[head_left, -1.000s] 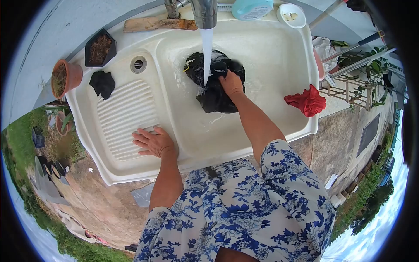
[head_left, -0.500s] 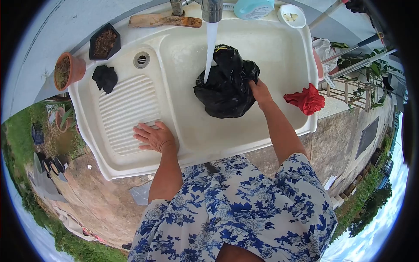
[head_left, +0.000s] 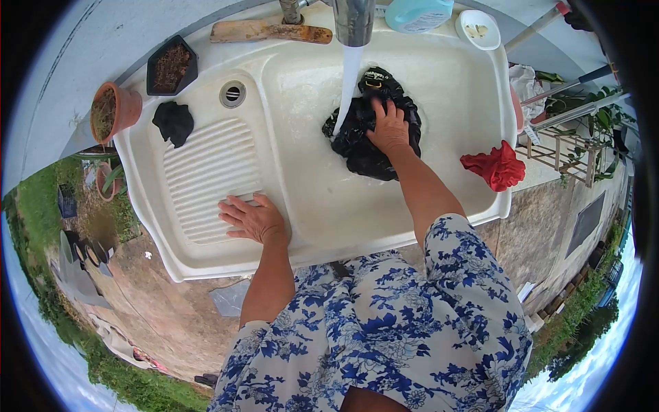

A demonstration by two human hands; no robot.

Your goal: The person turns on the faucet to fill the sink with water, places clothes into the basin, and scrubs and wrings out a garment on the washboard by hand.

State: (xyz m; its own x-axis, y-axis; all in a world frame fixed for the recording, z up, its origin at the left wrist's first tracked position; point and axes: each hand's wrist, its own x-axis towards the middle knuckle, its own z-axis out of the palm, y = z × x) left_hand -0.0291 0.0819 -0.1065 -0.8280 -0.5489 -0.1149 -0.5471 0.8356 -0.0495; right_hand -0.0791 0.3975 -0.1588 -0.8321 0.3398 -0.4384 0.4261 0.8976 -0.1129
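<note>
A wet black garment (head_left: 364, 151) with yellow marks near its top edge lies crumpled in the deep basin of the white sink (head_left: 309, 206). My right hand (head_left: 391, 132) presses down on it from above with the fingers apart; the fingertips are slightly blurred. From the metal tap (head_left: 353, 24) a stream of water (head_left: 349, 82) falls on the garment's left side. On the lower end of the ribbed washboard (head_left: 209, 172), my left hand (head_left: 255, 218) rests palm down, fingers spread and holding nothing.
A small black cloth (head_left: 173, 123) lies left of the drain (head_left: 233, 94). Over the right rim hangs a red cloth (head_left: 495, 167). Along the back are a wooden brush (head_left: 271, 32), a blue bottle (head_left: 417, 15), and a white soap dish (head_left: 478, 30). Two plant pots stand at the left.
My right hand has gone from gripping the garment's right edge to pressing on top of it. The puffed-up garment has flattened. My left hand stays on the washboard.
</note>
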